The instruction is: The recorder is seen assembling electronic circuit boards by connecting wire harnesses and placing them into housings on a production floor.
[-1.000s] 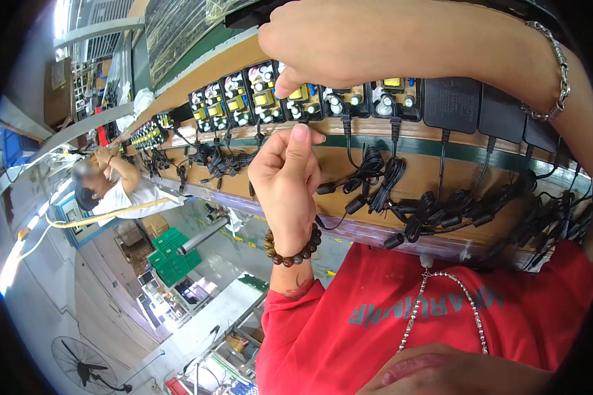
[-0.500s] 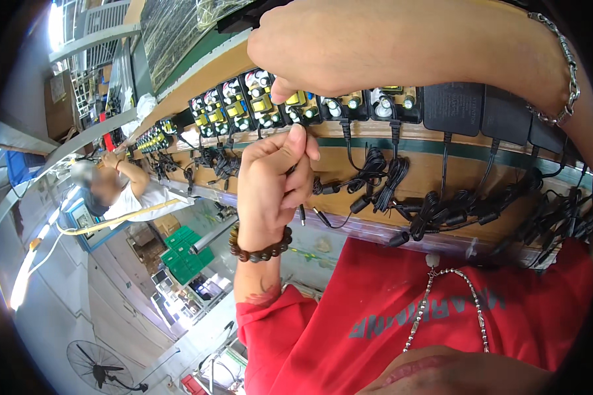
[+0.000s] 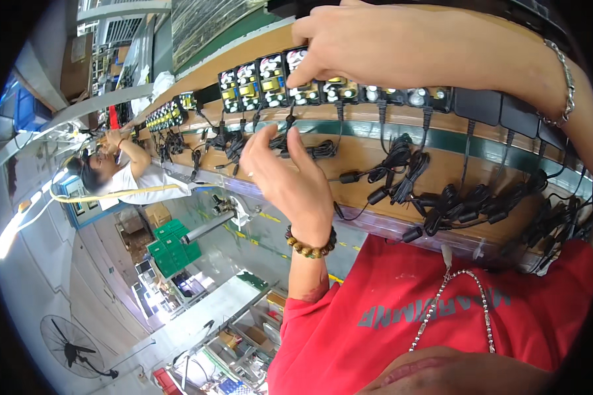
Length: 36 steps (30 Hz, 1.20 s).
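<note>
Head view: a long wooden worktop carries a row of open power adapter units, their circuit boards with yellow transformers and white capacitors facing up, set side by side along its far edge so each can be reached in turn. Further right in the same row sit closed black adapter cases. Each unit's black cord trails toward the near edge in a bundled coil, which keeps the leads clear of the boards.

The right hand reaches in from the upper right, wearing a silver chain bracelet; its fingers are curled and press down on one open unit in the row, probably to steady it. The left hand, with a brown bead bracelet at the wrist, hovers over the cords just below that unit, fingers loosely spread and holding nothing that can be made out.

At the far left end of the worktop another person in a white shirt works with arms raised.
</note>
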Tool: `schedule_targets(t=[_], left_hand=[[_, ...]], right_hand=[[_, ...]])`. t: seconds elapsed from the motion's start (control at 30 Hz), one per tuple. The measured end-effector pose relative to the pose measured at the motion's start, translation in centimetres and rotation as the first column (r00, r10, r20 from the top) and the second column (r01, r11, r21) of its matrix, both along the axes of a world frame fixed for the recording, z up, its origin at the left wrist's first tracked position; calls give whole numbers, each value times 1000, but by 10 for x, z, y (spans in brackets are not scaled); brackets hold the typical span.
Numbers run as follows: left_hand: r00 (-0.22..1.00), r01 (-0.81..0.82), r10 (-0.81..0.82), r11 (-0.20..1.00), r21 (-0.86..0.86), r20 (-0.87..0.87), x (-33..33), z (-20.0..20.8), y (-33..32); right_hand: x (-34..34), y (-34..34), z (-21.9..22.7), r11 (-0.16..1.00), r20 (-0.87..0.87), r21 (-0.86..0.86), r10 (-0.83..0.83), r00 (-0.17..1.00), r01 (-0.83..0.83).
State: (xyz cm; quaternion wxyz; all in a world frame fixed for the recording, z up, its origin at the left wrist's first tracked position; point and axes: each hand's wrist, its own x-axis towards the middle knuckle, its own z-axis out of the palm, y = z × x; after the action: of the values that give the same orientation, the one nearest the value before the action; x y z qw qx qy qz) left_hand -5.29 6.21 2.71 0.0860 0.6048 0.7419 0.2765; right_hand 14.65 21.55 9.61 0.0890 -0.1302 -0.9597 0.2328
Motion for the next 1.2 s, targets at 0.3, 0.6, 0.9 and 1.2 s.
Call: schedule_targets(t=[0.3,0.6,0.9,1.2], left_hand=[[790,-9,103,988,-156,604,-16,18,-3],[322,159,152,964,-212,935,-10,30,9],[134,253,174,946,-204,975,-20,27,14],[560,8,260,948,-319,787,8,33,15]], right_hand=[[-1,1,9,985,90,123,108,990,-118],[-3,5,4,988,73,79,124,990,-130],[-4,5,4,987,103,76,131,986,-139],[-3,8,12,983,154,64,163,974,-175]])
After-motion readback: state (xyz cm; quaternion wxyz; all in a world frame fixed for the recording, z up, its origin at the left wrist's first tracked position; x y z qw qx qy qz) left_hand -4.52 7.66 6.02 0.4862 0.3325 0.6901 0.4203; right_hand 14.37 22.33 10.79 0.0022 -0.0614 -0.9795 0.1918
